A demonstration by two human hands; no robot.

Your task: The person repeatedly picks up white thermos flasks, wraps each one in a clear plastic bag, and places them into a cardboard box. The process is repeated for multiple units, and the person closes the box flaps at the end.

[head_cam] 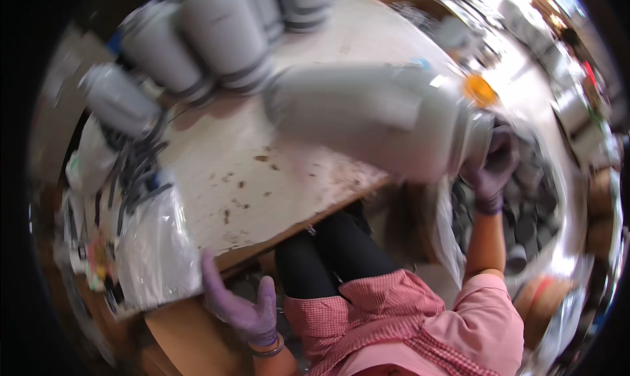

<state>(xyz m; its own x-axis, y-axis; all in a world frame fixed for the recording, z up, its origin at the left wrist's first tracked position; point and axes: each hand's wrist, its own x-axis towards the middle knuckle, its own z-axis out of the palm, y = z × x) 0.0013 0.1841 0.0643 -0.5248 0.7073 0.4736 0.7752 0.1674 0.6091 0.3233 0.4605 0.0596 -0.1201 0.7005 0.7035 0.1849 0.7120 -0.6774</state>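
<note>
My right hand (492, 167), in a purple glove, grips the narrow end of a large pale grey plastic canister (359, 115). The canister lies tilted on its side above the worktable and is blurred. A round orange part (480, 90) sticks out near the gripped end. My left hand (241, 299), also gloved, is off the table's front edge with thumb and fingers apart and nothing in it. The white worktable (305, 179) is chipped and stained brown along its front.
Several grey canisters (224, 29) stand at the table's back left, with a smaller one (120, 100) beside them. Dark grey strips (138, 174) lie near a white plastic bag (157, 248) at left. An open bag of grey round pieces (531, 203) stands at right, near a cardboard box (182, 336) at lower left.
</note>
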